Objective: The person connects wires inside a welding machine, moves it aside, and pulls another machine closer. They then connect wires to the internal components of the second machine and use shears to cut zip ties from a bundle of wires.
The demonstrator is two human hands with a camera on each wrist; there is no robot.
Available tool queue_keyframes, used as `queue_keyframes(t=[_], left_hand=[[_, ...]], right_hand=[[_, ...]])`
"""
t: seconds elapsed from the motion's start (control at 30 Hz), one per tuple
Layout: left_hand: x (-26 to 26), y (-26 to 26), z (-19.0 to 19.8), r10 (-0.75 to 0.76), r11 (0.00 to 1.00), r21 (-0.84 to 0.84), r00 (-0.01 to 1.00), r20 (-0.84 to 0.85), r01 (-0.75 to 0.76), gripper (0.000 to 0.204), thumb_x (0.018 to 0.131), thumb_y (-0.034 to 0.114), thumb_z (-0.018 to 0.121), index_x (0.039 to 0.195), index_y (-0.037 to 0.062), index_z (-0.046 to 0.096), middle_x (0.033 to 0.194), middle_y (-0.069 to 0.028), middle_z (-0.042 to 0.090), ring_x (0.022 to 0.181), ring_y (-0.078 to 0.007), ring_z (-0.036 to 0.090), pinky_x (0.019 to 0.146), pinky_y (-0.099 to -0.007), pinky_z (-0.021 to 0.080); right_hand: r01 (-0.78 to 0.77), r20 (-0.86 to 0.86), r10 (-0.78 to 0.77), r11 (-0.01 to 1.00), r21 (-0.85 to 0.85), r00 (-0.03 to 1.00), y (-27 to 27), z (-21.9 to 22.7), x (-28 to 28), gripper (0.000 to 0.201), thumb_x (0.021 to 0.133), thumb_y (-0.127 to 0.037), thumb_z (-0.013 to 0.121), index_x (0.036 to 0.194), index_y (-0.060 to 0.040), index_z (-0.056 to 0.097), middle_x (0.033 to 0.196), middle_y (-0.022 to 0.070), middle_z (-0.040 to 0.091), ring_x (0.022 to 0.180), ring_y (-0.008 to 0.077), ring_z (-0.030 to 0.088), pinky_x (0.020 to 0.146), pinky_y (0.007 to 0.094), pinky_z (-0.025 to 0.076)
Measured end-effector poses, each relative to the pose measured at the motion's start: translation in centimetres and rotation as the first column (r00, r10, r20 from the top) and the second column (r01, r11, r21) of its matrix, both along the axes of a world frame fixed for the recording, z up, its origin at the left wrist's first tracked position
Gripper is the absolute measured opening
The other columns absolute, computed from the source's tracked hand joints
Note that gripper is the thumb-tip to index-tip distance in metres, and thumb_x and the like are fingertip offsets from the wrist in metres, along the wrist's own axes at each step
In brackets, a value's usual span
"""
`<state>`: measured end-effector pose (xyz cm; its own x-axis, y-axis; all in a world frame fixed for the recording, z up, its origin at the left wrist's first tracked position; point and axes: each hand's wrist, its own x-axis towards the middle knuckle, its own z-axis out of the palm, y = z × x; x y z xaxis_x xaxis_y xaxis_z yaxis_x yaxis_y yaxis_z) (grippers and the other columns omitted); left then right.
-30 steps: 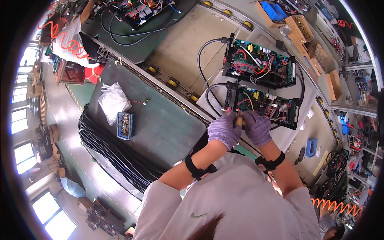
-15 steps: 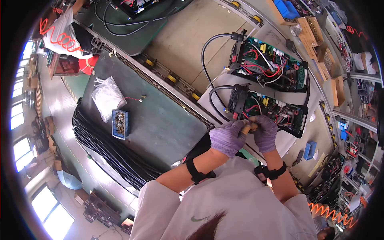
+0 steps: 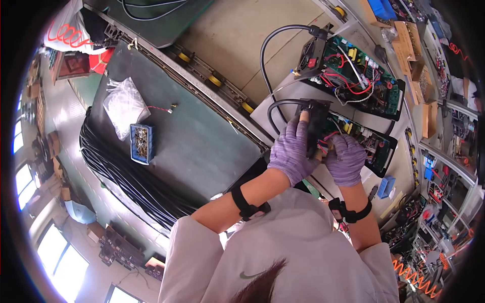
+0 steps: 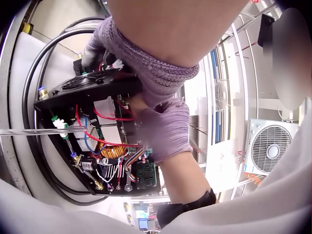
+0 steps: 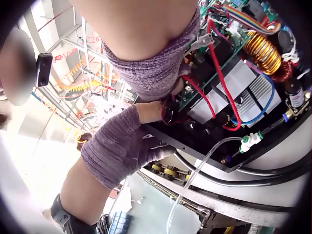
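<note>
In the head view, my gloved left hand (image 3: pixel 290 151) grips the black end panel (image 3: pixel 318 117) of the nearer electronics unit, its fingers laid over the panel's outer face. The left thumb lies on the inner side, beside a small black part with a red wire (image 5: pixel 170 111). My gloved right hand (image 3: pixel 347 159) reaches inside the same unit with bent fingers, close to the left thumb; I cannot tell what its hidden fingertips hold. Around them are the green circuit board (image 3: pixel 358 135), red wires (image 5: pixel 222 80), a copper coil (image 4: pixel 113 151) and a clear tube (image 5: pixel 195 176).
Behind stands a second open unit (image 3: pixel 361 76) with a thick black cable (image 3: pixel 262 55). On the dark bench at left lie a blue bin of small metal parts (image 3: pixel 141 144), a clear plastic bag (image 3: pixel 124 108) and a long bundle of black cables (image 3: pixel 121 171). Cardboard bins (image 3: pixel 406 43) line the right.
My hands were together in front of the unit. The left has moved up onto the end panel, and the right has shifted to the unit's inside. The head view has turned slightly.
</note>
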<state>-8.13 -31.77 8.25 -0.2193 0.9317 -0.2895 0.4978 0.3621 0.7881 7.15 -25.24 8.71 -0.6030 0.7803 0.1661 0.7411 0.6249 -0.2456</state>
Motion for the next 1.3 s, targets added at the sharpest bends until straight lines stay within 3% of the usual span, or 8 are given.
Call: queue_keyframes(t=[0.03,0.13,0.27,0.47,0.9,1.1,1.2,1.3], left_hand=[[-0.3,0.1,0.1,-0.019,0.996,-0.087,0.990,0.137,0.031,0.088,0.070,0.029,0.070,0.140,0.0009,0.025,0.132,-0.0252,0.039,0.118,-0.0415,0.045,0.094,-0.0458,0.045],[-0.3,0.1,-0.3,-0.073,0.996,-0.044,0.997,0.009,0.073,0.087,0.069,0.031,0.072,0.140,0.0045,0.028,0.129,-0.0245,0.041,0.113,-0.0403,0.050,0.091,-0.0434,0.047],[-0.8,0.3,0.0,-0.113,0.985,-0.118,0.990,0.087,0.123,0.088,0.071,0.034,0.070,0.140,0.0012,0.027,0.133,-0.0239,0.038,0.121,-0.0406,0.043,0.097,-0.0449,0.044],[-0.9,0.0,-0.6,-0.097,0.995,-0.028,0.995,0.023,0.098,0.087,0.069,0.033,0.071,0.140,0.0039,0.030,0.131,-0.0228,0.041,0.114,-0.0401,0.049,0.094,-0.0415,0.047],[-0.8,0.0,-1.5,-0.129,0.991,0.023,0.992,-0.001,0.129,0.088,0.068,0.036,0.072,0.138,0.0004,0.033,0.129,-0.0228,0.042,0.111,-0.0404,0.051,0.092,-0.0395,0.048],[-0.7,-0.2,-2.0,-0.126,0.990,0.068,0.992,-0.016,0.127,0.090,0.068,0.036,0.073,0.139,0.0002,0.032,0.127,-0.0235,0.042,0.109,-0.0401,0.052,0.091,-0.0384,0.048],[-0.7,0.0,-2.2,-0.137,0.987,0.077,0.990,-0.015,0.138,0.091,0.068,0.035,0.074,0.140,0.0002,0.031,0.126,-0.0237,0.043,0.109,-0.0396,0.052,0.091,-0.0379,0.048],[-0.9,-0.1,-1.9,-0.142,0.988,0.063,0.990,0.004,0.142,0.093,0.067,0.036,0.075,0.141,0.0004,0.030,0.126,-0.0233,0.043,0.107,-0.0379,0.053,0.090,-0.0373,0.048]], right_hand=[[-0.029,0.012,0.029,0.999,0.026,1.000,0.1,0.0,0.0,0.027,0.058,-0.007,0.068,0.085,-0.0089,0.064,0.080,0.0128,0.063,0.071,0.0325,0.063,0.063,0.0403,0.051],[-0.107,0.030,0.105,0.992,0.072,0.994,0.5,0.1,-0.3,0.025,0.060,-0.008,0.067,0.085,-0.0071,0.063,0.079,0.0130,0.062,0.070,0.0322,0.062,0.061,0.0400,0.052],[-0.097,0.003,0.097,0.995,0.037,0.995,0.6,0.4,-0.1,0.025,0.060,-0.007,0.067,0.085,-0.0062,0.064,0.080,0.0140,0.062,0.071,0.0327,0.062,0.062,0.0400,0.052],[-0.125,0.008,0.125,0.989,0.077,0.992,0.6,0.0,0.2,0.024,0.061,-0.006,0.066,0.085,-0.0058,0.064,0.079,0.0140,0.062,0.070,0.0332,0.062,0.061,0.0403,0.051],[-0.186,0.097,0.176,0.977,0.105,0.980,0.5,0.4,-0.2,0.027,0.060,-0.012,0.065,0.086,-0.0054,0.063,0.079,0.0144,0.061,0.070,0.0336,0.062,0.061,0.0406,0.052],[-0.097,0.058,0.106,0.985,-0.143,0.993,1.3,1.9,-1.1,0.027,0.058,-0.008,0.066,0.085,-0.0059,0.062,0.076,0.0147,0.060,0.067,0.0340,0.060,0.059,0.0427,0.050],[-0.116,-0.015,0.115,0.983,-0.144,0.993,1.7,1.2,-0.7,0.026,0.058,-0.006,0.066,0.084,-0.0056,0.062,0.076,0.0155,0.059,0.067,0.0343,0.060,0.059,0.0432,0.049],[-0.154,0.040,0.157,0.986,-0.066,0.987,1.6,1.3,-0.5,0.026,0.058,-0.007,0.066,0.084,-0.0060,0.062,0.077,0.0138,0.061,0.068,0.0334,0.061,0.061,0.0423,0.051]])
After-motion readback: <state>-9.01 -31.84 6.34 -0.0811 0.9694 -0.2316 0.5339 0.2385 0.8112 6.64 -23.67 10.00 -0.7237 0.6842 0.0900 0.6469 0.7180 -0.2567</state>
